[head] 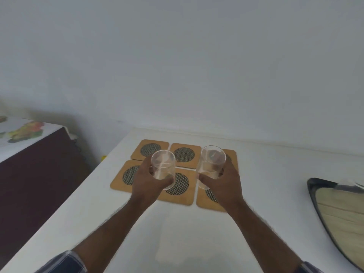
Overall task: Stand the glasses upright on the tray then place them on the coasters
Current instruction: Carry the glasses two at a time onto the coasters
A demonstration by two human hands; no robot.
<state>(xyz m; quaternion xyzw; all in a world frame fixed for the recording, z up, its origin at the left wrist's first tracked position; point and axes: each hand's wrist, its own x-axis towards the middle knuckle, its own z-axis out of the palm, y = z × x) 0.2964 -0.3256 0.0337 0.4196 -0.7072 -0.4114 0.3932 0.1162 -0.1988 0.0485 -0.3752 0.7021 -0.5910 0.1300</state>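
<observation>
The fingers (155, 181) of the left hand (145, 182) are wrapped around a clear glass (163, 168). The fingers of the right hand (226, 182) are wrapped around a second clear glass (211, 164). Both glasses are held with the open end up, each tipped a little. They are up in the air above the coasters — not set down yet, as far as I can tell.

Under the hands lie the coasters, flat on the white tabletop (187, 233). They are brown squares with a dark mesh circle in the middle. I count six, in two rows of three. The far left coaster (150, 149) and the far middle coaster (184, 155) show well. The far right coaster (232, 156) is mostly hidden by the right glass. In the near row, the left coaster (122, 179), the middle coaster (178, 187) and the right coaster (208, 200) are partly covered by the hands.

The tray (338, 209) sits well off to the right, dark rim, pale inside. Only part of it shows, and no glass can be seen on that part.

So how far along is it? I think the standing-up step is done for these two glasses, since they are upright and off the tray. What is left is to lower each one onto a coaster and let go. All six coasters look bare now. I see two glasses only — if there are more, they are out of view.
</observation>
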